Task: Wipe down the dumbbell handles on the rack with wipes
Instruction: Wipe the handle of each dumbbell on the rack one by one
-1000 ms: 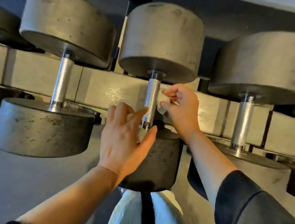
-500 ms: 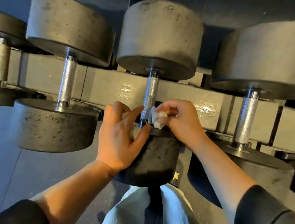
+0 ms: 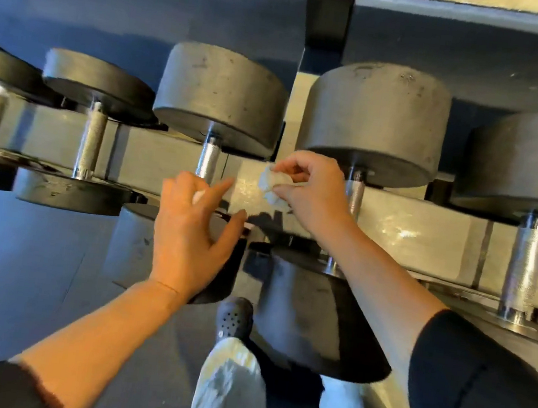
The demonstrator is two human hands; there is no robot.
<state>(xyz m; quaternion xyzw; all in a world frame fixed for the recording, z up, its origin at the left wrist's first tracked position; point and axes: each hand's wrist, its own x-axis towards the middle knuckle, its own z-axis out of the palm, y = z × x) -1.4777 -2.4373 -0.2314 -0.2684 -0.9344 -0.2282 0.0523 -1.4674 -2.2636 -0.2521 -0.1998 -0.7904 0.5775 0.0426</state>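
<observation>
The right hand [image 3: 309,192] is pinching a crumpled white wipe [image 3: 272,185] between two knurled steel dumbbell handles [image 3: 207,162] on the grey rack [image 3: 426,236] — the left hand [image 3: 189,234], fingers spread, is hiding the nearer handle's lower end.

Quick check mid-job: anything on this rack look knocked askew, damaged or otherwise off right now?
Nothing stands out. The dumbbells sit evenly across the rack rail. The right hand pinches a crumpled wipe between two handles, touching neither; the left hand hovers open.
</observation>
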